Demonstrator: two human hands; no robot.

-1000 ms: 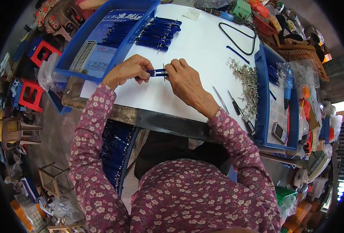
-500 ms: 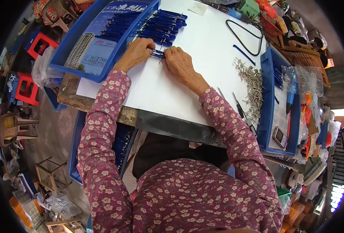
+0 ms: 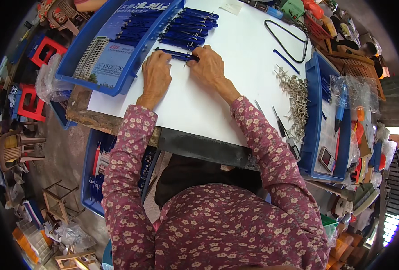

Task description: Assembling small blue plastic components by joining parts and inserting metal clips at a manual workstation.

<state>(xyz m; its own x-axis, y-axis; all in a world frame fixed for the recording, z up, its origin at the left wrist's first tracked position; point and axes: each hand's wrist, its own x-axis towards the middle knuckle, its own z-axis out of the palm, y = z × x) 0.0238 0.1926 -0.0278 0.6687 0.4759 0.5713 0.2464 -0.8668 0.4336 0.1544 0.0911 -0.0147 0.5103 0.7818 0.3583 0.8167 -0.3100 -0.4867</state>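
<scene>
On the white-covered tabletop (image 3: 195, 110), a slim dark-blue plastic piece (image 3: 177, 55) with small metal bits lies crosswise between my hands. My left hand (image 3: 157, 75) is at its left end with fingers bent over it. My right hand (image 3: 209, 67) pinches the right end. Just beyond is a row of similar blue pieces (image 3: 189, 27), laid side by side with thin metal pins sticking out. More blue pieces (image 3: 136, 28) rest in the blue tray (image 3: 118, 87) at the left. The fingertips partly hide the piece's ends.
At right are a heap of small silver pins (image 3: 293, 101), a black cord loop (image 3: 267, 33), a single blue strip (image 3: 286, 61), and a thin dark-handled tool (image 3: 280, 126). A blue tray (image 3: 308, 112) edges the table's right side. Another blue bin (image 3: 86, 180) sits below left.
My left hand has drawn back toward me and straightened at the wrist. My right hand has shifted slightly right and up. The piece between them shows more of its length.
</scene>
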